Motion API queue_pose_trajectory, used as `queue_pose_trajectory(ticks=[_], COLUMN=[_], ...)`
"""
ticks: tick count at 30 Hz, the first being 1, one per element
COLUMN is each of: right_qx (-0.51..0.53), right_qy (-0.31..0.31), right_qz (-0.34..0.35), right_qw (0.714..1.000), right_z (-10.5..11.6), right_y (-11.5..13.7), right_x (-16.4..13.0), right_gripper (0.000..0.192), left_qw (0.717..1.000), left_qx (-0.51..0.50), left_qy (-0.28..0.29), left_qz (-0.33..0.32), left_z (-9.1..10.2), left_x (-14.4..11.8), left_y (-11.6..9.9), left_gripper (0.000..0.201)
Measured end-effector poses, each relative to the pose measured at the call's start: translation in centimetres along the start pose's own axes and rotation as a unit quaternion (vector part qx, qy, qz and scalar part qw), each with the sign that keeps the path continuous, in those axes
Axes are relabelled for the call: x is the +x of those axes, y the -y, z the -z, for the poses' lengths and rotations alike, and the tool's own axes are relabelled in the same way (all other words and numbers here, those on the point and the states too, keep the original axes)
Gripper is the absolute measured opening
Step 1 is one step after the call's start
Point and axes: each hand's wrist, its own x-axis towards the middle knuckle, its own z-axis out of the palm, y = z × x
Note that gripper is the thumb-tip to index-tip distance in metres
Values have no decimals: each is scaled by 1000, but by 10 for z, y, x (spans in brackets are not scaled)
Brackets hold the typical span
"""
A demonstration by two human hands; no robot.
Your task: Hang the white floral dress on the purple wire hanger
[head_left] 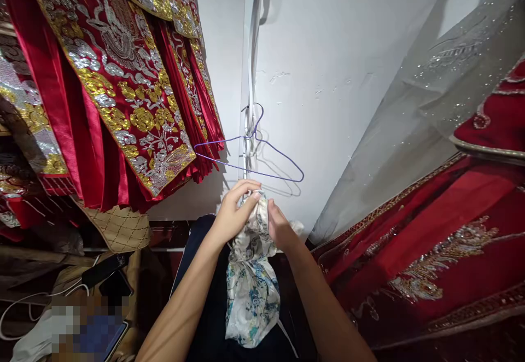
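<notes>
A white floral cloth garment [252, 302] with blue and green print hangs gathered below my hands and in front of my lap. My left hand [235, 209] is closed on its bunched top edge, with the thumb pressed over the fabric. On the other side, my right hand [281, 225] grips the same gathered edge, fingers partly hidden by the cloth. Just above my hands, a thin purple wire hanger [255, 131] hangs bare by a pale vertical strap [250, 66] on the white wall.
Red embroidered garments [123, 77] hang at the left. Another red garment [443, 241] and a sheer glittery cover [394, 116] fill the right. A low wooden stand [133, 274] at lower left bears a black device [104, 269] and a white cable [24, 296].
</notes>
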Motion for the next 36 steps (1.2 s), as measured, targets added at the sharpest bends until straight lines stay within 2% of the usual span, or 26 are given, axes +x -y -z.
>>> queue_pose_trajectory(ticks=[2,4,6,8,10,11,12,15,18,21,23,26,29,31,33,36], right_qx=[54,25,-47,-106,-143,-158,-173,-220,-245,-261,-283,-320,-323,-308,-294,-297], right_qy=[72,111,74,-21,-110,-131,-131,-77,-74,-112,-124,-125,-123,-107,-91,-92], right_qz=[-23,-36,19,119,187,191,174,94,78,91,99,100,97,94,90,94], right_qw=[996,993,996,987,966,960,960,968,964,955,946,934,933,941,947,946], right_z=[-2,7,23,40,51,53,54,54,68,97,115,129,127,121,113,106], right_y=[17,36,53,62,57,49,39,4,-17,-15,-5,14,26,28,27,26], right_x=[3,8,22,44,73,86,99,124,125,111,99,83,71,66,61,55], right_gripper=[43,35,25,26,42,47,46,29,19,19,24,26,24,23,25,29], left_qw=[998,992,972,948,921,908,894,844,782,736,738,778,833,859,865,846], left_qx=[51,52,73,166,277,322,359,432,497,549,567,573,535,505,495,508], left_qy=[19,106,202,239,228,219,217,245,261,244,213,136,67,34,13,20], left_qz=[9,46,93,130,149,153,159,202,271,312,296,219,120,77,78,158], left_z=[5,15,27,41,57,65,74,97,117,132,137,134,122,115,113,122], left_x=[-1,-6,-14,-21,-24,-24,-23,-20,-18,-17,-14,-2,15,27,40,57], left_y=[6,18,30,40,45,47,48,51,58,61,59,49,38,36,41,57], left_gripper=[30,40,48,50,47,45,44,44,41,35,30,29,27,22,19,17])
